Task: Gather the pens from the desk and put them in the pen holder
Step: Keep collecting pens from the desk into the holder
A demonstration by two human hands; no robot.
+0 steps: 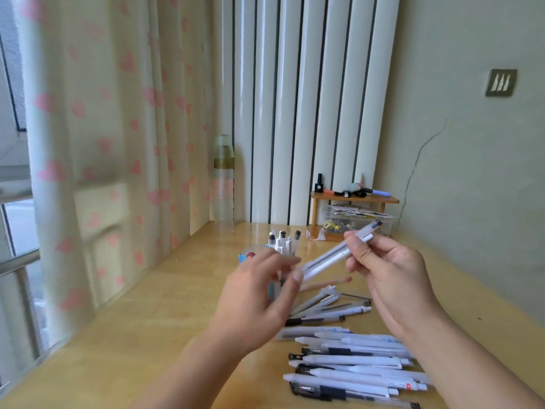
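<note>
- A white pen [339, 252] is lifted above the desk [165, 293], slanted, with its dark end up toward the right and its lower end down toward the left.
- The right hand [389, 276] pinches the upper part of this pen between thumb and fingertips.
- The left hand [259, 293] reaches for the pen's lower end with fingers loosely curled; its thumb tip meets the barrel, though blur hides how firm the contact is.
- The pen holder [275, 278], a clear cup, stands just behind the left hand near the middle of the desk, with several pens [281, 240] upright in it, caps up.
- A loose heap of pens [354, 361] lies flat on the desk toward its near right edge, below the right wrist; a smaller fan of pens [327, 305] lies between that heap and the holder.
- A small wooden shelf [354, 199] sits at the far right corner of the desk, with a clear box [359, 219] under it.
- A clear bottle [224, 184] stands at the far edge beside the curtain [97, 143].
</note>
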